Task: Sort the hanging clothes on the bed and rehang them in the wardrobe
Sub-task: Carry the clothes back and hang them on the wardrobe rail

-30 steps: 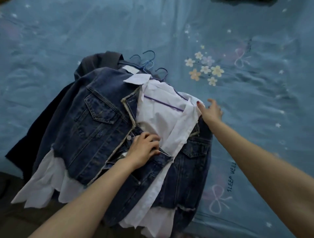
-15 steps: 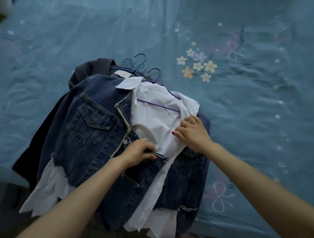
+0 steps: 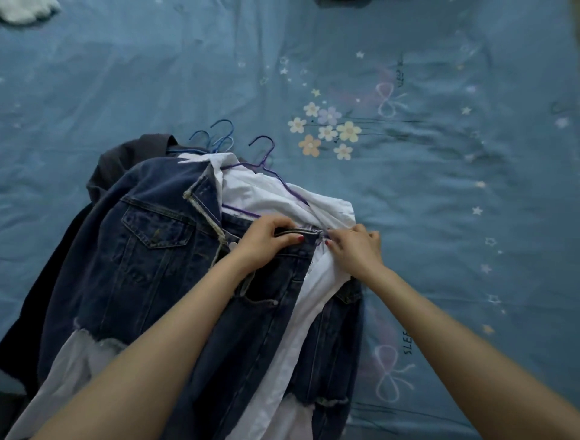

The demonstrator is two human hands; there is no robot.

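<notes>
A pile of clothes on hangers lies on the blue bed sheet (image 3: 439, 204). On top is a dark denim jacket (image 3: 141, 251) over a white shirt (image 3: 273, 194) on a purple hanger (image 3: 266, 157). A dark grey garment (image 3: 125, 157) lies underneath at the left, with blue hanger hooks (image 3: 216, 135) sticking out above it. My left hand (image 3: 266, 241) grips the jacket's right front edge, pulled across the shirt. My right hand (image 3: 354, 248) pinches fabric where the denim edge meets the white shirt.
The bed sheet has printed flowers (image 3: 326, 128) beyond the pile and bows and stars to the right. A white fluffy object (image 3: 25, 11) sits at the top left corner. A dark object (image 3: 342, 2) shows at the top edge.
My left hand has drawn the jacket's front panel up and to the right over the white shirt. My right hand moved from the shirt's flat front to meet the left at the denim edge.
</notes>
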